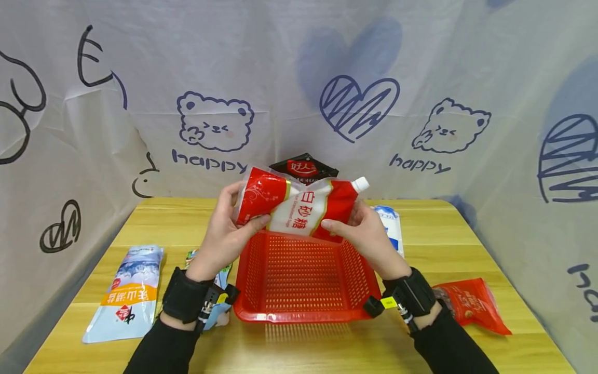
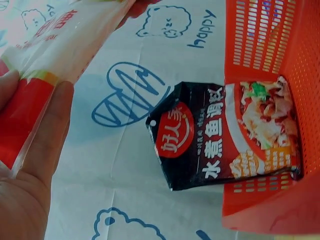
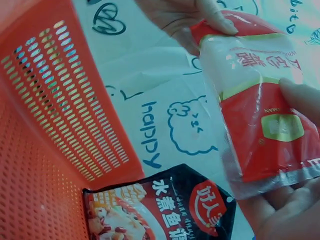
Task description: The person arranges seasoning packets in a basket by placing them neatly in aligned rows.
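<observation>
1. The left hand is partly closed, its thumb on the front and its fingers behind, gripping the left end of a soft red-and-white plastic pouch; the right hand grips the other end likewise, thumb on the front face, fingers behind.
2. The pouch hangs tilted between both sets of fingers, printed face towards the head camera; its white cap juts out just above the right fingers.
3. Below the fingers sits a red, rectangular, perforated plastic basket; beyond the fingers, a black, glossy, food-printed packet stands inside it against the far wall, its top above the rim.
4. Just right of the right fingers, partly hidden by that hand, lies a white-and-blue plastic packet; behind the left fingers, towards the wrist, a multicoloured packet is mostly covered.
5. Well left of the left fingers lies a pale-blue, white and orange plastic bag; well right of the right fingers, a glossy red bag; both rest on the yellowish wood-grain table.
6. Farthest beyond the fingers hangs a white cloth with blue-line bears and hearts.
</observation>
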A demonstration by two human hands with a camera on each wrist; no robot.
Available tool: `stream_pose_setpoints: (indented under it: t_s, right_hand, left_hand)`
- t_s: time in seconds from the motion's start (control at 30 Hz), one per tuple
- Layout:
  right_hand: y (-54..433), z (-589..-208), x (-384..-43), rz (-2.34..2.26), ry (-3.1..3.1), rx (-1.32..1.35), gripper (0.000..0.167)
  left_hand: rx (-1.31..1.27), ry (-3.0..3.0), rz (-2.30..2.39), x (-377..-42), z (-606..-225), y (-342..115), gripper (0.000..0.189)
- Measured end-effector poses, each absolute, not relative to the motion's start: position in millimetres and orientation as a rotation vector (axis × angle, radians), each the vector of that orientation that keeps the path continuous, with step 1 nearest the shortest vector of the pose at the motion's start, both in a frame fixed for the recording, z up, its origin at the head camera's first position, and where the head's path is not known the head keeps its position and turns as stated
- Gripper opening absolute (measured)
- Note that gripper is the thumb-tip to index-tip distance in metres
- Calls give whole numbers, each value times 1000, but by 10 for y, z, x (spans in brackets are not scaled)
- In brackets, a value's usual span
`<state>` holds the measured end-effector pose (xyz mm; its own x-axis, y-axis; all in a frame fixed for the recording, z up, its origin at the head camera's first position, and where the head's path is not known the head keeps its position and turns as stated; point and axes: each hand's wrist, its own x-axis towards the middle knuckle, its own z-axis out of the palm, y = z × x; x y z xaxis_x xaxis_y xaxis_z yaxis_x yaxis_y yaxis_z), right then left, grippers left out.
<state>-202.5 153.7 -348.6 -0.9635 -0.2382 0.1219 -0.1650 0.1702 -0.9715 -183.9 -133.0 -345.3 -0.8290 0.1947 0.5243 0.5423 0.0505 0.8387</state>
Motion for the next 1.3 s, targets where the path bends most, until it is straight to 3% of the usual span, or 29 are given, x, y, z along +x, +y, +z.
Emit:
stream_pose_setpoints:
  t_s: [0.13, 0.5, 0.9, 1.3]
  right_hand:
    - [1538, -3469, -2002, -2018, 2349, -412, 64]
    - [1573, -3460, -1970, -2032, 2419, -404, 63]
    - [1680, -3353, -1989, -1891, 2608, -549, 56]
    - [1702, -3345, -1961, -1718, 2696, -622, 53]
  left_hand:
    - [-747, -2039, -1869, -1841, -3465, -1291, 68]
    - [-716, -2176, -1804, -1844, -3464, -1338, 73]
    - [-767, -2237, -1351, -1868, -3297, -1405, 91]
    - [-899, -2572, -871, -1867, -3188, -1307, 54]
